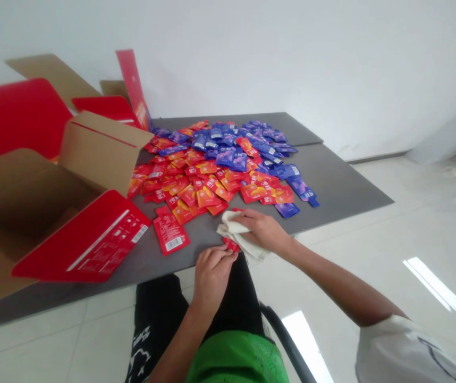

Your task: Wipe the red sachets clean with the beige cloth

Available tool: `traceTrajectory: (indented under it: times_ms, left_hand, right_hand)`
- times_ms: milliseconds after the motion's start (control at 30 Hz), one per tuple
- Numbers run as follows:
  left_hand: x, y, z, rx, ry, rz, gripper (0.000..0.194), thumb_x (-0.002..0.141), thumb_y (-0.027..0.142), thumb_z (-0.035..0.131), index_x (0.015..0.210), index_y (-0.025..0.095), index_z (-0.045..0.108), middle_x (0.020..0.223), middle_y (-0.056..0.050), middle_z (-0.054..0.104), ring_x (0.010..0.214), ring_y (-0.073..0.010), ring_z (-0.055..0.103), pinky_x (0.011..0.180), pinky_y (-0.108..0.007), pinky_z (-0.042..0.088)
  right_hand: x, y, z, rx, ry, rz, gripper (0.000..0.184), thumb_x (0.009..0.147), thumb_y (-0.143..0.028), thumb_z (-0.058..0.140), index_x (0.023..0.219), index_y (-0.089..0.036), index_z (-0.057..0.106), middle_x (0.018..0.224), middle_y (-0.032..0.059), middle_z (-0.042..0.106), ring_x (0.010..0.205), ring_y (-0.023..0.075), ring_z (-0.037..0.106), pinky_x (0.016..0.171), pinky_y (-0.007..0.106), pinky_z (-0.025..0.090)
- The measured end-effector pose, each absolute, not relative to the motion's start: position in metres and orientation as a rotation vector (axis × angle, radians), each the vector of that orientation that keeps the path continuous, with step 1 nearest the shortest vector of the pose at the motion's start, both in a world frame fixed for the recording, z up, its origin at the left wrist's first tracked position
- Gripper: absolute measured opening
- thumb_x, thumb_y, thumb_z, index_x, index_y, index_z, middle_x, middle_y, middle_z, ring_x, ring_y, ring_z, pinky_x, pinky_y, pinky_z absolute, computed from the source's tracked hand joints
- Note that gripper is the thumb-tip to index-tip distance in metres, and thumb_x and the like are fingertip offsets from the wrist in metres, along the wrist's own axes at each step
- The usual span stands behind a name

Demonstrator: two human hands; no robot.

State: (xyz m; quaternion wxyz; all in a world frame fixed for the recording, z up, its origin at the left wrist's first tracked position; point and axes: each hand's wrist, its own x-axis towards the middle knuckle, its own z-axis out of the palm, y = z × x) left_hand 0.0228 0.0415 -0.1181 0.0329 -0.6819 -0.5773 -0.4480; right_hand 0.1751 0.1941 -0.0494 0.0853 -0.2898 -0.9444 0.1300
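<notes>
My right hand (260,227) is closed around a folded cream cloth (234,226) at the table's front edge. Under the cloth lies a red packet (231,244), mostly covered, with only small red parts showing. The fingertips of my left hand (214,271) pinch the near end of this packet. To the left, a single red packet (171,232) rests flat with its barcode side up. Behind my hands spreads a large pile of red-orange packets (208,186), with blue-purple packets (228,141) heaped at its back and right side.
Open cardboard boxes (104,149) with red outsides fill the left of the grey table (331,181), their flaps sticking out toward the packets. A white wall (271,58) stands behind. Close below the table edge are my legs (160,308) and green clothing (238,356).
</notes>
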Motion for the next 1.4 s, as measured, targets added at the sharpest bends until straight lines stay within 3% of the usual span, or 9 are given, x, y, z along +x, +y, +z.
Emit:
traceTrajectory:
  times_ms: [133, 333, 433, 633, 900, 1167, 1400]
  left_hand:
    - [0.022, 0.042, -0.118, -2.106, -1.779, -1.386, 0.017, 0.096, 0.011, 0.065, 0.103, 0.023, 0.075, 0.092, -0.001, 0.074, 0.100, -0.0201, 0.068, 0.088, -0.037, 0.052]
    - [0.022, 0.040, -0.119, -2.076, -1.787, -1.342, 0.014, 0.097, 0.015, 0.064, 0.095, 0.022, 0.076, 0.088, -0.002, 0.073, 0.093, -0.0201, 0.068, 0.084, -0.037, 0.052]
    - [0.022, 0.040, -0.118, -2.078, -1.779, -1.341, 0.014, 0.098, 0.016, 0.065, 0.097, 0.023, 0.076, 0.090, -0.002, 0.074, 0.095, -0.0197, 0.069, 0.085, -0.037, 0.052]
    - [0.022, 0.042, -0.118, -2.070, -1.750, -1.384, 0.017, 0.097, 0.013, 0.064, 0.101, 0.024, 0.076, 0.091, -0.002, 0.075, 0.098, -0.0197, 0.070, 0.086, -0.037, 0.053]
    - [0.023, 0.040, -0.118, -2.063, -1.798, -1.312, 0.015, 0.097, 0.016, 0.064, 0.091, 0.024, 0.076, 0.086, -0.002, 0.073, 0.091, -0.0199, 0.068, 0.082, -0.036, 0.051]
    - [0.023, 0.042, -0.120, -2.079, -1.771, -1.374, 0.017, 0.096, 0.011, 0.066, 0.102, 0.023, 0.075, 0.092, -0.001, 0.075, 0.100, -0.0196, 0.069, 0.089, -0.037, 0.051]
    - [0.023, 0.040, -0.118, -2.077, -1.785, -1.348, 0.011, 0.095, 0.013, 0.067, 0.093, 0.021, 0.076, 0.087, -0.002, 0.074, 0.093, -0.0201, 0.067, 0.084, -0.036, 0.050]
  right_hand:
    - [0.178, 0.226, -0.037, -1.065, -2.747, 0.232, 0.039, 0.100, -0.021, 0.057, 0.138, -0.021, 0.065, 0.123, 0.0121, 0.068, 0.105, 0.0226, 0.068, 0.084, 0.028, 0.053]
    - [0.186, 0.171, -0.043, -0.728, -2.809, 0.423, 0.042, 0.098, -0.021, 0.062, 0.139, -0.027, 0.063, 0.130, 0.0083, 0.067, 0.116, 0.0208, 0.065, 0.092, 0.027, 0.052]
    - [0.181, 0.173, -0.054, -0.767, -2.828, 0.465, 0.039, 0.098, -0.023, 0.062, 0.138, -0.027, 0.064, 0.132, 0.0081, 0.067, 0.115, 0.0203, 0.066, 0.089, 0.026, 0.053]
    - [0.176, 0.227, -0.034, -1.065, -2.787, 0.224, 0.038, 0.099, -0.022, 0.057, 0.137, -0.020, 0.066, 0.124, 0.0121, 0.067, 0.104, 0.0238, 0.067, 0.080, 0.029, 0.052]
    - [0.177, 0.164, -0.043, -0.729, -2.866, 0.445, 0.040, 0.099, -0.024, 0.062, 0.139, -0.027, 0.063, 0.131, 0.0083, 0.066, 0.113, 0.0207, 0.066, 0.086, 0.026, 0.052]
    - [0.171, 0.229, -0.034, -1.105, -2.800, 0.203, 0.036, 0.102, -0.027, 0.057, 0.137, -0.021, 0.066, 0.124, 0.0121, 0.068, 0.105, 0.0232, 0.068, 0.080, 0.027, 0.052]
    - [0.169, 0.174, -0.038, -0.748, -2.888, 0.405, 0.041, 0.098, -0.022, 0.062, 0.139, -0.028, 0.064, 0.130, 0.0070, 0.067, 0.109, 0.0201, 0.067, 0.080, 0.024, 0.052]
